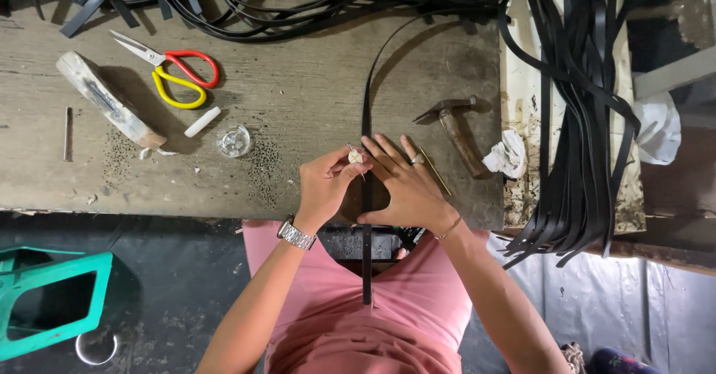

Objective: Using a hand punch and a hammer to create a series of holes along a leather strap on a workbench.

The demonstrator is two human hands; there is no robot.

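Observation:
A long black strap (367,105) runs down the middle of the worn wooden table (298,105) and hangs over its front edge onto my lap. My right hand (406,187) lies flat on the strap, fingers spread, a ring on one finger. My left hand (324,184), with a metal watch at the wrist, pinches a small pale metal fitting (355,155) and holds it against the strap right by my right fingertips.
A hammer (456,132) lies right of my hands beside a thin rod (434,170) and crumpled paper (507,154). Red-and-yellow scissors (175,72), a wooden block (108,98), a white stick (202,122) and a small glass dish (233,140) sit left. Black straps (582,120) pile right and along the back.

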